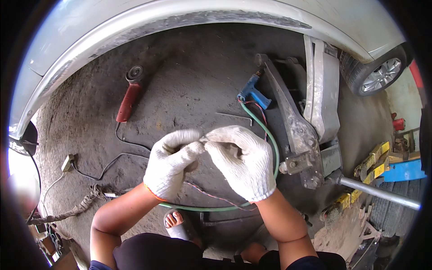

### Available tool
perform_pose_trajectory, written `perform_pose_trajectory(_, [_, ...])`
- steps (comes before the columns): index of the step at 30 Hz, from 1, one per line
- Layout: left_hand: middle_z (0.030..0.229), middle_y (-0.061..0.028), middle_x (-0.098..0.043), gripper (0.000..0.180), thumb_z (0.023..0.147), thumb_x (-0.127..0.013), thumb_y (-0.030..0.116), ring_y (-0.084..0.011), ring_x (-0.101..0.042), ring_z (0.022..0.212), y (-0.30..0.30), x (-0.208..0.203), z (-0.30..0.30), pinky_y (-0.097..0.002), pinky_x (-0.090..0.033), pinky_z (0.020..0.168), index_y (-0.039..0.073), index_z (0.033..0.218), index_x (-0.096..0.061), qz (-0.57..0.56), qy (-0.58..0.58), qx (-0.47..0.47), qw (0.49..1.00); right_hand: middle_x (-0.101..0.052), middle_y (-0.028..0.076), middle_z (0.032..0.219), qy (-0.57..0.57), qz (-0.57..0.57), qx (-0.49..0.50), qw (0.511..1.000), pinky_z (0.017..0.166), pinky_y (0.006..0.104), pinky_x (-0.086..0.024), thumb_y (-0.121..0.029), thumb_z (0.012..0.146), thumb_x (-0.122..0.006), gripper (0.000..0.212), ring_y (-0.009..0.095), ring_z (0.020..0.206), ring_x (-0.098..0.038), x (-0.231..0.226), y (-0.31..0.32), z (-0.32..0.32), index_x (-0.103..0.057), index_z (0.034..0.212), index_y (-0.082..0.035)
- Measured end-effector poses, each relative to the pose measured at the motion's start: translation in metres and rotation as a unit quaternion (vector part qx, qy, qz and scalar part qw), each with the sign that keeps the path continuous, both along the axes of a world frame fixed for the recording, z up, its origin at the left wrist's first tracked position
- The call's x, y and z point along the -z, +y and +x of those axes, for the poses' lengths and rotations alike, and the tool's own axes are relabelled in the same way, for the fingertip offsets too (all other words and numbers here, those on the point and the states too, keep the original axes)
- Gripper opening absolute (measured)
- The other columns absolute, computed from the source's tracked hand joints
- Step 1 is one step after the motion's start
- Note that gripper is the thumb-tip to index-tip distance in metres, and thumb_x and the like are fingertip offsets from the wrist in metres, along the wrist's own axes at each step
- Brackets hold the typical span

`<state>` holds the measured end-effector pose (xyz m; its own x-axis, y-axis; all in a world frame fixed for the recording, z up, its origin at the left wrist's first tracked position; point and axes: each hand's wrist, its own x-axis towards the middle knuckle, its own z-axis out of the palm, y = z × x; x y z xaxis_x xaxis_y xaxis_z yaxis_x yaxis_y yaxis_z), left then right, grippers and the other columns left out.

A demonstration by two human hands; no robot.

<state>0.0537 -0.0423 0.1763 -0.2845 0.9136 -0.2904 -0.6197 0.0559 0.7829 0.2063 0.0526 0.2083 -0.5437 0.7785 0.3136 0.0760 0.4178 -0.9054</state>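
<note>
Both my hands wear white knitted gloves and meet in front of me, above the dark floor. My left hand point(170, 164) has its thumb and fingers pinched together. Its fingertips touch those of my right hand point(246, 162), which is closed in a pinch too. Whatever lies between the fingertips is too small or too hidden to name. Past the left hand, a red angle grinder point(129, 100) rests on the floor with its disc pointing away. Beyond the right hand lies a blue pistol-shaped tool point(255, 92) with a green hose point(265, 123) attached. Near it is a thin bent rod point(234, 116).
A silver car's sill point(189, 17), scuffed grey, arches across the far side. At right a large floor jack point(299, 130) reaches under it, its handle point(380, 192) sticking out. A wheel point(378, 74) stands far right. Black cord point(112, 161) and hose cross the floor near my feet.
</note>
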Motion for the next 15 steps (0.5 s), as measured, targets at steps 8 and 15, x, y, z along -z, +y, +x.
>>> perform_pose_trajectory(8, [0.063, 0.0048, -0.043, 0.011, 0.09, -0.07, 0.014, -0.0075, -0.033, 0.054, 0.002, 0.008, -0.011, -0.0258, -0.026, 0.052, 0.004, 0.09, -0.065, -0.01, -0.013, 0.006, 1.0, -0.067, 0.002, 0.092, 0.015, -0.213, -0.024, 0.977, 0.073, 0.0242, -0.052, -0.025, 0.092, -0.073, 0.033, 0.011, 0.082, -0.063, 0.029, 0.044, 0.01, -0.064, 0.116, -0.003])
perform_pose_trajectory(15, [0.062, 0.0057, -0.037, 0.021, 0.093, -0.061, 0.01, -0.0061, -0.03, 0.053, -0.013, 0.023, -0.027, -0.026, -0.024, 0.05, 0.009, 0.074, -0.054, -0.065, -0.09, 0.007, 0.994, -0.067, 0.021, 0.106, -0.546, 0.095, 0.212, 0.805, 0.084, 0.0492, -0.054, -0.028, 0.092, -0.063, 0.037, 0.04, 0.096, -0.068, 0.187, 0.202, 0.055, -0.055, 0.119, -0.005])
